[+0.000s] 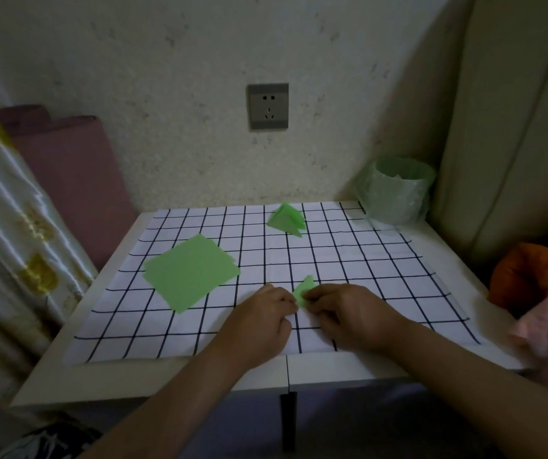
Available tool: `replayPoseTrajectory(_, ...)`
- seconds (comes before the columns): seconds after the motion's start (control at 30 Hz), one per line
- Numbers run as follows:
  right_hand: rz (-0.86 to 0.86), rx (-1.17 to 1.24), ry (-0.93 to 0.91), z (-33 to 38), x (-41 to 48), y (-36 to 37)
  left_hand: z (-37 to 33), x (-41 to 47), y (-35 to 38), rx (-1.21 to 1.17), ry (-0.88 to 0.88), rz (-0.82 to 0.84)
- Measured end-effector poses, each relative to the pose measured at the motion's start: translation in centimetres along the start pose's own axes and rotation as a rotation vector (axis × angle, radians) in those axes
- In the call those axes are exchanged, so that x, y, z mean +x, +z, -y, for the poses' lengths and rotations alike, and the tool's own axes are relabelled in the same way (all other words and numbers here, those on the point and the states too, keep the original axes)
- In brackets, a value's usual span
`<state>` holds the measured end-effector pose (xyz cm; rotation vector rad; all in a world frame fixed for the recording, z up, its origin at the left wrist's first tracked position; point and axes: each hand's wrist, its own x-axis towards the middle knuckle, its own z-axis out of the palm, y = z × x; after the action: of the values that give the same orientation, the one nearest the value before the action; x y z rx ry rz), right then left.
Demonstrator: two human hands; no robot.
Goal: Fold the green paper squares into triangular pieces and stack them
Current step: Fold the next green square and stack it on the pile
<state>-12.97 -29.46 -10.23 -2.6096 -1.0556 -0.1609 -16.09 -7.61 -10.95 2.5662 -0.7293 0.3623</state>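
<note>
A small folded green paper piece [304, 289] lies on the checked cloth [348, 260] near the front middle. My left hand [262, 318] and my right hand [353, 314] meet over it, and the fingertips of both pinch its lower part; only its pointed top shows. To the left lies a pile of flat green paper squares [190, 271]. At the back, right of middle, sits a stack of folded green triangles [286, 220].
A small bin lined with a green bag [396, 190] stands at the table's back right corner. A wall with a socket [268, 106] is behind. A curtain hangs at the left, orange and pink fabric [537, 279] lies at the right.
</note>
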Motion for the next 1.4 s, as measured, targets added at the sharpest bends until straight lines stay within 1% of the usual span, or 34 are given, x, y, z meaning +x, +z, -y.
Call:
replayPoseTrajectory(0.13, -0.01, -0.032, 0.003, -0.3, 0.2, 0.1, 0.0, 0.1, 0.0, 0.004, 0.003, -0.011)
replayPoseTrajectory(0.27, -0.001, 0.024, 0.063, -0.2, -0.1, -0.4, -0.1, 0.4, -0.3, 0.01, -0.003, 0.017)
replayPoseTrajectory(0.37, 0.008, 0.05, 0.07, 0.2, -0.2, -0.7, 0.0, 0.5, -0.5, -0.001, 0.0, 0.04)
replayPoseTrajectory(0.5, 0.004, 0.009, 0.082, 0.2, -0.4, -0.5, 0.4, 0.5, -0.5, -0.018, -0.023, 0.033)
replayPoseTrajectory(0.57, -0.018, 0.006, 0.098, 0.0, -0.6, -0.5, 0.5, 0.5, -0.4, -0.026, -0.025, 0.027)
replayPoseTrajectory(0.67, -0.057, -0.016, 0.06, -0.2, -0.5, -0.3, 0.5, 0.7, -0.2, -0.036, -0.016, 0.003)
replayPoseTrajectory(0.73, -0.085, -0.02, 0.068, -0.1, -0.3, -0.2, 0.7, 1.0, 0.0, -0.052, -0.01, -0.009)
replayPoseTrajectory(0.87, -0.144, 0.078, 0.126, 0.2, 0.3, 0.0, 1.7, 1.8, 0.0, -0.124, -0.031, -0.019)
replayPoseTrajectory(0.93, -0.161, 0.076, 0.106, 0.2, 0.8, 0.3, 2.0, 2.3, -0.2, -0.133, -0.008, -0.013)
replayPoseTrajectory(1.1, -0.11, 0.019, 0.022, -0.7, 2.3, 0.6, 2.7, 3.2, -0.5, -0.039, 0.13, 0.028)
replayPoseTrajectory(1.23, -0.177, 0.01, 0.024, -0.3, 3.4, -0.5, 3.0, 3.6, -0.6, -0.038, 0.143, -0.052)
replayPoseTrajectory(1.33, -0.221, 0.106, 0.056, 0.0, 4.3, -1.6, 2.6, 3.8, -1.2, -0.086, 0.116, -0.127)
replayPoseTrajectory(1.4, -0.229, 0.155, 0.066, 0.4, 4.8, -2.4, 2.4, 4.1, -1.7, -0.136, 0.085, -0.135)
